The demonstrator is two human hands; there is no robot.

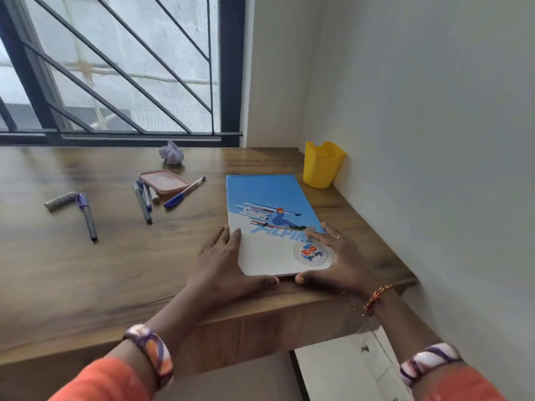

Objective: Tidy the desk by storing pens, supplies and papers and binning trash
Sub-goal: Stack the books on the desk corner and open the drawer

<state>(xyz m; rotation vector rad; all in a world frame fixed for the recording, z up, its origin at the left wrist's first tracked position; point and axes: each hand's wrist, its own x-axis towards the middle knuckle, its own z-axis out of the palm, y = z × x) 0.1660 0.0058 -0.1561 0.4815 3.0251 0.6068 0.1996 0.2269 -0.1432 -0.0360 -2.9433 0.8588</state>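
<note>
At the far left of the desk (86, 270) lie a small foil-wrapped stick (60, 200) and a grey pen with a purple cap (86, 215), touching at one end, loose where they were dropped and not yet stored. Further right, a cluster of pens (144, 202) fans out beside a shallow pink lidded box (163, 182), and a blue-capped pen (185, 192) leans against that box's right edge; the box is probably meant for small supplies. Behind them, near the window ledge, sits a crumpled ball of paper (171, 152), a likely candidate for the bin (no bin can be made out with certainty, though a white carton shows under the desk).

The left hand (223, 264) lies flat and spread against the left edge of the skiing-cover notebook (272, 221), thumb along its near edge. The right hand (333, 256) mirrors it on the right, palm partly on the cover. Neither grips; both seem to press inward to square the notebook parallel to the wall. It lies flat near the desk's right end, just in front of the empty yellow pen holder (322, 164), which stands upright in the corner, probably awaiting the pens.
</note>
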